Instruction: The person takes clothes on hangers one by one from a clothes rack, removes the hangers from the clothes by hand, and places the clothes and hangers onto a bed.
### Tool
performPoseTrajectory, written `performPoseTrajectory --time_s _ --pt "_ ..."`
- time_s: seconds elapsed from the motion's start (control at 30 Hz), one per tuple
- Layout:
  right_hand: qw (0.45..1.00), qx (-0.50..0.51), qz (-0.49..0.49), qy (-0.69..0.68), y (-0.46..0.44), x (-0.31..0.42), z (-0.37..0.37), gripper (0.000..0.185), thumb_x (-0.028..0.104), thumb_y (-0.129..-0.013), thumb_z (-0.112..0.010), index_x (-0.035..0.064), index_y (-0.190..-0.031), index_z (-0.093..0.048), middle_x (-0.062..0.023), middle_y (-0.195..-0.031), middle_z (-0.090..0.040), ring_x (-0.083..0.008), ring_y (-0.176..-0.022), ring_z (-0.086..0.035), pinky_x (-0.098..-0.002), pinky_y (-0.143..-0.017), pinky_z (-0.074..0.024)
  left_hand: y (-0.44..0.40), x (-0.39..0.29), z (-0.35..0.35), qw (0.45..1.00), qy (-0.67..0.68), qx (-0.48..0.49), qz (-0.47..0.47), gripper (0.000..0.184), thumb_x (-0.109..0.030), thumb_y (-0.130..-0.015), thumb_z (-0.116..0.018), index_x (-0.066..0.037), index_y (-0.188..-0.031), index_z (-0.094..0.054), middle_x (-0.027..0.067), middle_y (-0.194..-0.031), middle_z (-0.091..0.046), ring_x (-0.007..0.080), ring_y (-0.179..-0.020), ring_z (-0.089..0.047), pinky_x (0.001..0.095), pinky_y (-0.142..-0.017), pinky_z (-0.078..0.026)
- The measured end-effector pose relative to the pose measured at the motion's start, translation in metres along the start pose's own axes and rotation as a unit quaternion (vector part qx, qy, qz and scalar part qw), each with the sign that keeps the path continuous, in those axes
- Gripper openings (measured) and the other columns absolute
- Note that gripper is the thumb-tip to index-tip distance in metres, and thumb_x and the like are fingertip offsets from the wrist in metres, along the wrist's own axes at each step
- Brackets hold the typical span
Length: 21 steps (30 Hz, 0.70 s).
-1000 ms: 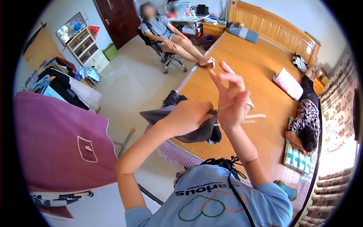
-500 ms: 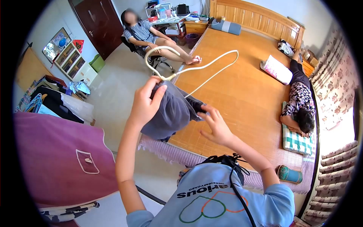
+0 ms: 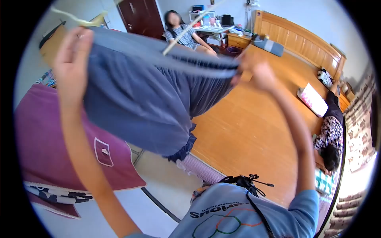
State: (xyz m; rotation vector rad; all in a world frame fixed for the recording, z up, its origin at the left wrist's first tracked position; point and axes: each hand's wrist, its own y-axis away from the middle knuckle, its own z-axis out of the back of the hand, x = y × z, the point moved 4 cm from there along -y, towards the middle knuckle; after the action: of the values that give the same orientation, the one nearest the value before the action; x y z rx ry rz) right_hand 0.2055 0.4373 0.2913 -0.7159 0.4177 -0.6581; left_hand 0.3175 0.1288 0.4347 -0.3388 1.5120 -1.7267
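Above the near edge of the bed (image 3: 254, 131), a loose grey-blue garment (image 3: 123, 83) hangs opened out between two raised hands. The left hand (image 3: 73, 69) pinches one end of its waistband (image 3: 127, 44) narrowly between thumb and fingers. The right hand (image 3: 260, 73) closes on the other end, though blur hides how each finger sits. From where I stand, the cloth looks light and soft, with no stiffness of its own: it sags in folds below the band and ends in a dark, gathered hem (image 3: 184, 148). It seems unlikely to break, but the loose body could fold or twist. The two ends of the waistband look the best places to hold, keeping the opening spread. A pale, cord-like strip (image 3: 180, 37) crosses the opening; I can't tell whether it is a drawstring or part of a hanger, and it might snag.

As for containers, a dark purple bin (image 3: 234, 50) stands beside the wooden bedside cabinet (image 3: 239, 40); what the bin contains is too small to tell. The cabinet's drawer looks closed, hiding its contents. Nearer, a pale-edged pocket (image 3: 104, 152) on the purple cloth (image 3: 75, 135) shows something small and whitish, too unclear to name.
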Motion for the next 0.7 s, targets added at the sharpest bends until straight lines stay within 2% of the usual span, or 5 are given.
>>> performPoseTrajectory --time_s 0.17,0.27,0.33,0.37,0.7 --pt "0.994 -0.093 0.051 0.033 -0.117 -0.042 0.104 0.025 0.026 -0.067 -0.062 0.004 -0.076 -0.055 -0.0086 -0.092 -0.053 -0.0278 -0.091 -0.046 -0.0367 -0.078 -0.0359 -0.046 -0.009 0.093 0.98 -0.15 -0.083 -0.103 0.028 -0.017 -0.081 -0.049 0.0 -0.103 -0.052 0.0063 -0.098 -0.054 0.0125 -0.092 -0.049 0.0218 -0.083 -0.033" --pt "0.997 -0.058 0.03 0.046 -0.14 0.002 0.124 0.027 0.033 -0.071 -0.058 0.006 -0.068 -0.058 -0.0104 -0.083 -0.052 -0.0238 -0.085 -0.044 -0.0375 -0.078 -0.0325 -0.021 0.001 0.111 0.981 -0.184 -0.042 -0.052 0.027 -0.018 -0.08 -0.051 0.0 -0.101 -0.053 0.0044 -0.095 -0.054 0.0099 -0.089 -0.048 0.0205 -0.081 -0.034" --pt "0.96 -0.096 0.202 0.167 -0.132 0.017 0.109 0.029 0.029 -0.073 -0.056 0.001 -0.068 -0.056 -0.0146 -0.078 -0.051 -0.0262 -0.078 -0.047 -0.0364 -0.067 -0.0372 0.005 0.013 0.112 0.976 -0.214 0.047 0.003 0.024 -0.016 -0.079 -0.052 0.002 -0.096 -0.053 0.002 -0.088 -0.054 0.0077 -0.083 -0.047 0.0184 -0.076 -0.034" --pt "0.945 -0.109 0.197 0.237 -0.123 0.002 0.084 0.029 0.032 -0.069 -0.059 0.0051 -0.077 -0.056 -0.0081 -0.095 -0.052 -0.0262 -0.099 -0.043 -0.0399 -0.085 -0.0311 0.021 0.009 0.102 0.978 -0.199 0.06 0.009 0.021 -0.015 -0.08 -0.051 0.002 -0.091 -0.053 0.0002 -0.081 -0.052 0.0065 -0.076 -0.045 0.0177 -0.071 -0.035" --pt "0.962 -0.075 0.242 0.104 -0.07 -0.001 0.032 0.031 0.041 -0.066 -0.057 0.0103 -0.063 -0.055 -0.0039 -0.077 -0.053 -0.0224 -0.085 -0.047 -0.0374 -0.08 -0.0334 0.136 0.008 0.106 0.916 -0.078 0.273 0.284 0.013 -0.011 -0.077 -0.05 0.001 -0.08 -0.051 0.0009 -0.062 -0.047 0.0067 -0.059 -0.041 0.0198 -0.055 -0.034"
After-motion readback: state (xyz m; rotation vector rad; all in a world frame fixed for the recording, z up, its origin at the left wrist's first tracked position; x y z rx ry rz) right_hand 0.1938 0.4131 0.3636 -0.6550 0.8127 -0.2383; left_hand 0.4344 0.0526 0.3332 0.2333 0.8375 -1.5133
